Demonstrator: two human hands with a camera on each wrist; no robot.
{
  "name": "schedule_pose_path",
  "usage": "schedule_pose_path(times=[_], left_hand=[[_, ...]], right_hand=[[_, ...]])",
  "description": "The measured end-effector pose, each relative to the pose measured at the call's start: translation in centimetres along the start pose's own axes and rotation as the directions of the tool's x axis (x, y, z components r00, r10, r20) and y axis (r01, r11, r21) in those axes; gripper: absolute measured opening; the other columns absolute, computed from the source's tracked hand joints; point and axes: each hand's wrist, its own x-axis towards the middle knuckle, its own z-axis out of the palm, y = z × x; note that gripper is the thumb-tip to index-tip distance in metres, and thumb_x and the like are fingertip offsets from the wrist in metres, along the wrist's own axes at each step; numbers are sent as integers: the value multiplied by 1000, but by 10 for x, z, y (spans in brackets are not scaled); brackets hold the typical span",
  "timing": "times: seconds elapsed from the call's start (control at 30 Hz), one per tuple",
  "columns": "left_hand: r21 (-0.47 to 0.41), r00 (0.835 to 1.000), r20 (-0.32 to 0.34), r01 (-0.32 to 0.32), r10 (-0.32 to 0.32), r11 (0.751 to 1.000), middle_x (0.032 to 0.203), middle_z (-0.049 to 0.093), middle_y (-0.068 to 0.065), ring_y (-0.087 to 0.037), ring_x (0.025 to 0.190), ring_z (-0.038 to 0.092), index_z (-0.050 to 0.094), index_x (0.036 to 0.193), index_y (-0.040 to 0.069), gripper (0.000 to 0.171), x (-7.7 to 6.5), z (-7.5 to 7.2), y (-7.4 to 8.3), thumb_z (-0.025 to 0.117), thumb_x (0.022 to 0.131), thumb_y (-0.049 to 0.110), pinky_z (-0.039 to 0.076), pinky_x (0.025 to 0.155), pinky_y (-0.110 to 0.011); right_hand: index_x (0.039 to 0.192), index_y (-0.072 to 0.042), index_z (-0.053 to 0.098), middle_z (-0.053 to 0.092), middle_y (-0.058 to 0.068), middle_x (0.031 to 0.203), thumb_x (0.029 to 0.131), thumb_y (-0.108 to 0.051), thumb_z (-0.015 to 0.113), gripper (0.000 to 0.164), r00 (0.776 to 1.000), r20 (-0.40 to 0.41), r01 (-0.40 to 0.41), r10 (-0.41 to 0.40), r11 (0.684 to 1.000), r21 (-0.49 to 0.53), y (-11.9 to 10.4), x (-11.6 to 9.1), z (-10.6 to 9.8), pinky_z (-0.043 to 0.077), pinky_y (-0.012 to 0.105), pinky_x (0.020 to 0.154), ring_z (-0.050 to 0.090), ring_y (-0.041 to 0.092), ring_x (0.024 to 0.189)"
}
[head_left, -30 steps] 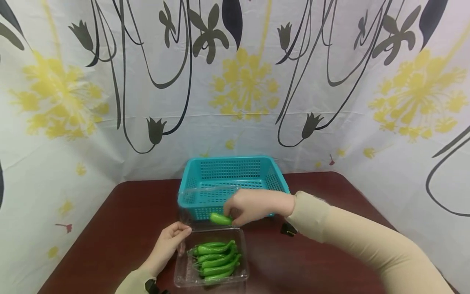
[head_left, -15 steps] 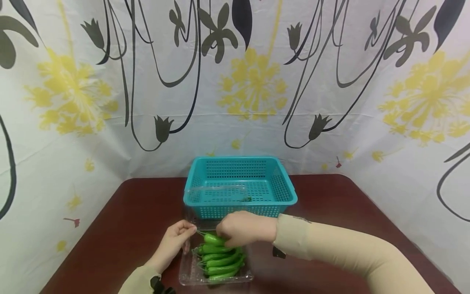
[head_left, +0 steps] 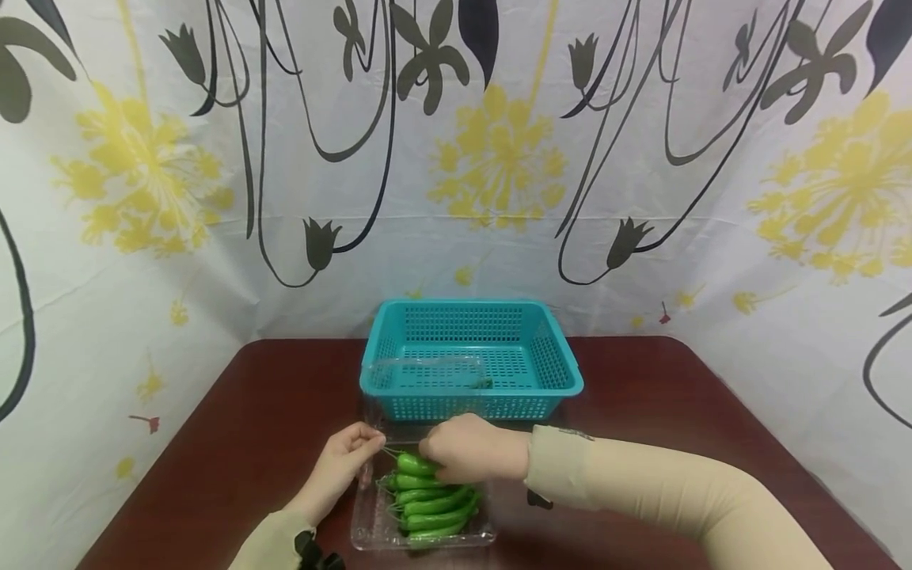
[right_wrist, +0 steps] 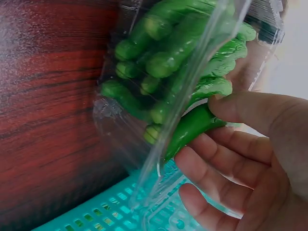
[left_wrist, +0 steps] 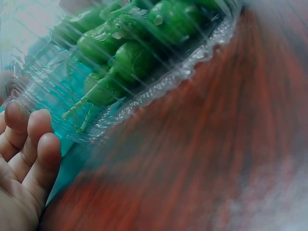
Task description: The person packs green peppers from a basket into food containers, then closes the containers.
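A clear hinged plastic clamshell box (head_left: 425, 545) lies on the table with several green peppers (head_left: 436, 518) lined up inside. My left hand (head_left: 338, 465) pinches its far left corner; in the left wrist view the fingers (left_wrist: 43, 154) are at the clear wall. My right hand (head_left: 470, 450) holds one more green pepper (right_wrist: 195, 126) between thumb and fingers, at the box's far side. That pepper lies crosswise beside the others, its stem pointing toward my left hand. In the head view the right hand hides its other end.
Behind the box stands a turquoise perforated basket (head_left: 463, 321), with a small green thing (head_left: 484, 383) inside near its front. The box's raised clear lid (head_left: 427, 362) overlaps the basket's front. The dark red table (head_left: 627, 396) extends to both sides, before a patterned cloth (head_left: 399, 182).
My right hand has brought the pepper nearer, from in front of the basket down to the box's far row. My left hand keeps its grip on the corner. The head view has shifted slightly.
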Motion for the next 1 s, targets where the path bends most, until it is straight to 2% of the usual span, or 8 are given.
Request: schedule_pose_path(times=[0.4, 1.0], left_hand=[[13, 1000, -8, -9, 9, 1000, 61, 52, -6, -16, 49, 48, 58, 108, -4, 32, 2, -1, 1, 63, 95, 26, 47, 48, -31], [6, 1000, -4, 19, -19, 1000, 59, 51, -5, -16, 48, 49, 58, 108, -2, 33, 1, 0, -2, 64, 95, 27, 47, 48, -32]], right_hand=[[67, -21, 50, 45, -12, 62, 77, -19, 74, 26, 999, -39, -27, 26, 999, -28, 3, 0, 4, 36, 19, 43, 42, 5, 52], [65, -22, 48, 44, -13, 61, 76, -20, 74, 29, 998, -52, -40, 42, 998, 39, 6, -5, 11, 36, 19, 45, 42, 4, 53]])
